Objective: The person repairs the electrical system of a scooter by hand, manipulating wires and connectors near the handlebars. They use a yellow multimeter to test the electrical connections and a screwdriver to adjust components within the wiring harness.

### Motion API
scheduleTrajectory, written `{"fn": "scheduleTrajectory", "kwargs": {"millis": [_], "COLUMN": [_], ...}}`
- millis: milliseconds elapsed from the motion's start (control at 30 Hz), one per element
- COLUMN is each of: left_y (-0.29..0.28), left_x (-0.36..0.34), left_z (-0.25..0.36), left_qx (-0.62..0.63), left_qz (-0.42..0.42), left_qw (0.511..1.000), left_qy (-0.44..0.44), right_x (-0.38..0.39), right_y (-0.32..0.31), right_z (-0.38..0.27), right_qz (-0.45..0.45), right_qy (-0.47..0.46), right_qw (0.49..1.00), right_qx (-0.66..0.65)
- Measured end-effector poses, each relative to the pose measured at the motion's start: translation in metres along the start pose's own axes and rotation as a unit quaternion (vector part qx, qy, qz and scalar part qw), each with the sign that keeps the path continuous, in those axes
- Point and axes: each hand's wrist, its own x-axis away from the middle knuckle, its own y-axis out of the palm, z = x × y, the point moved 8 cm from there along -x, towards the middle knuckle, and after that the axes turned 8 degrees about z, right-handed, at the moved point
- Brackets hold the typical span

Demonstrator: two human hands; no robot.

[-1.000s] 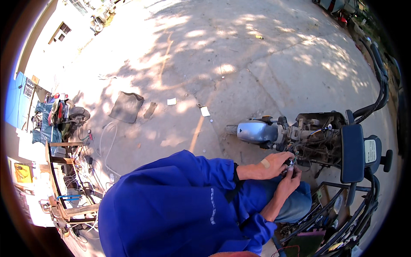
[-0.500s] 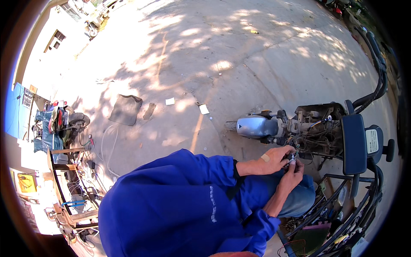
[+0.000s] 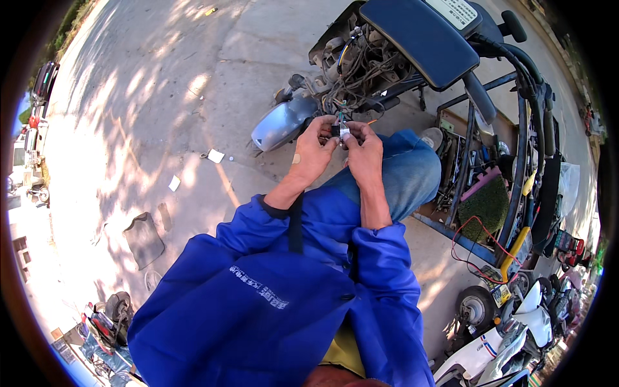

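In front of me, my left hand (image 3: 313, 153) is closed with its fingertips pinching the dark side of a small black-and-white wire connector (image 3: 343, 129). On its pale side, my right hand (image 3: 365, 155) grips it too, thumb and fingers bent round. Thin wires rise from the connector toward the tangled wiring (image 3: 371, 68) of an opened vehicle front. How the connector's parts fit together is too small to make out. Left of the wiring is a silver-blue front fender (image 3: 284, 124), close to my left hand but apart from it.
A dark padded panel (image 3: 419, 40) overhangs the wiring. To the right, the vehicle's frame (image 3: 465, 151) holds tools and a green mat (image 3: 485, 208). A yellow-edged meter (image 3: 516, 255) with red leads hangs there. Parked scooters (image 3: 509, 326) stand at lower right; a dark mat (image 3: 144, 240) lies left.
My view has turned to the right, so the vehicle now sits ahead of me and the parked scooters show. Both hands still hold the connector together.
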Motion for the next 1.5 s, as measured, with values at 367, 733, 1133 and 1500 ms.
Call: {"fn": "scheduleTrajectory", "kwargs": {"millis": [367,733,1133,1500], "left_y": [-0.004,-0.003,-0.004,-0.001], "left_x": [0.001,0.002,0.005,0.007], "left_z": [0.014,0.017,0.015,0.021], "left_qx": [-0.009,-0.018,-0.027,-0.047], "left_qz": [0.012,0.019,0.036,0.029], "left_qw": [1.000,0.999,0.998,0.998], "left_qy": [0.000,0.022,0.037,0.032], "right_x": [-0.002,-0.002,-0.003,0.000], "right_y": [0.001,-0.002,-0.002,-0.003], "right_z": [-0.001,-0.002,0.001,-0.002], "right_qz": [0.011,0.027,0.030,0.022], "right_qy": [-0.005,-0.005,-0.007,0.008], "right_qw": [1.000,0.997,0.999,0.999], "right_qx": [-0.019,-0.074,-0.044,-0.037]}}
